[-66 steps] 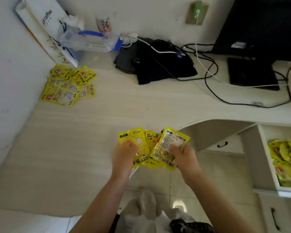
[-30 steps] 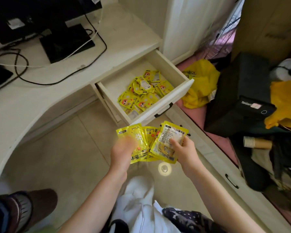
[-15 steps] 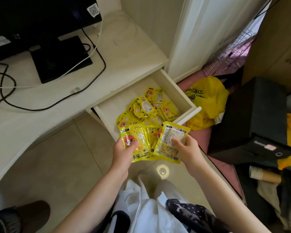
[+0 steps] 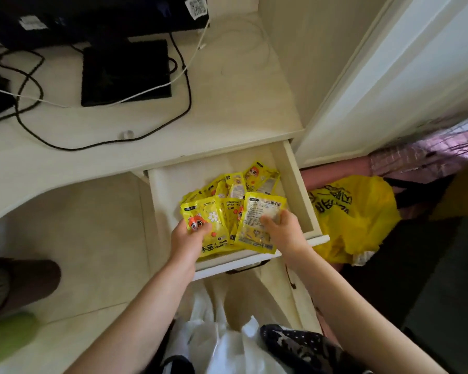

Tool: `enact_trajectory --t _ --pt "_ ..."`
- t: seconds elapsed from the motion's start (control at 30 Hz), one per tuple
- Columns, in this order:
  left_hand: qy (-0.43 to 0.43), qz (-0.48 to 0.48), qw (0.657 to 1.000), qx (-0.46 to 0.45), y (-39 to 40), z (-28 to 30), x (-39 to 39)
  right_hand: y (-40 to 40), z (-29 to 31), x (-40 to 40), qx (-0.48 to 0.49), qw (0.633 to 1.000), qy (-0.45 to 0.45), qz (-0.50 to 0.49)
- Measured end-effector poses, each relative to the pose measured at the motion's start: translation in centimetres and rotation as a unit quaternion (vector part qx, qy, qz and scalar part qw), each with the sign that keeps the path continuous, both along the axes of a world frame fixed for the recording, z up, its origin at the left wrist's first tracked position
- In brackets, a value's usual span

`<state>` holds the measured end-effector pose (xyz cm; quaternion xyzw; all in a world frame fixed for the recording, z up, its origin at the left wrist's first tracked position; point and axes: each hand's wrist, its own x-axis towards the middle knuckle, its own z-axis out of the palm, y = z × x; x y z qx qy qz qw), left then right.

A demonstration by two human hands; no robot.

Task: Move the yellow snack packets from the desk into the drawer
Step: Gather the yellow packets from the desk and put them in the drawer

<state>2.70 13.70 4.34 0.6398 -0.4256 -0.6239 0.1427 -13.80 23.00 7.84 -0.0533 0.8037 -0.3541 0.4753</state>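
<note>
A fan of several yellow snack packets point(image 4: 224, 220) is held over the open white drawer point(image 4: 295, 184) under the desk. My left hand point(image 4: 187, 240) grips the left end of the fan, thumb on a packet with a red-haired cartoon figure. My right hand point(image 4: 284, 229) pinches the rightmost packet point(image 4: 257, 233), which shows its printed back. More yellow packets point(image 4: 250, 182) lie loose in the drawer behind the fan. The held packets hang above the drawer's front half.
The cream desk top point(image 4: 227, 114) carries a black monitor base point(image 4: 126, 72) and looping cables point(image 4: 114, 141). A yellow plastic bag point(image 4: 354, 220) lies on the floor right of the drawer. A brown slipper point(image 4: 19, 282) is at the left. White cloth point(image 4: 227, 344) lies on my lap.
I have turned from the desk's left side to the drawer. Both hands carried the fan of packets forward and now hold it over the drawer instead of in front of it.
</note>
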Motion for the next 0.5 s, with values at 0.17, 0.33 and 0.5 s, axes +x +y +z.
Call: enact_trajectory --t 0.17,0.33,0.5 --pt "-0.006 0.088 0.995 0.052 -0.4 -1.8 -2.1 -2.9 -1.4 -3.3 0.009 0.997 -0.016 0.069" --pt "-0.05 0.147 0.984 0.084 -1.9 -4.2 -2.4 -6.9 -3.5 -3.7 0.041 0.989 -0.006 0.141" --pt "-0.047 0.195 0.972 0.122 -5.4 -7.9 -1.7 -11.6 -6.4 -3.3 0.05 0.98 -0.012 0.192"
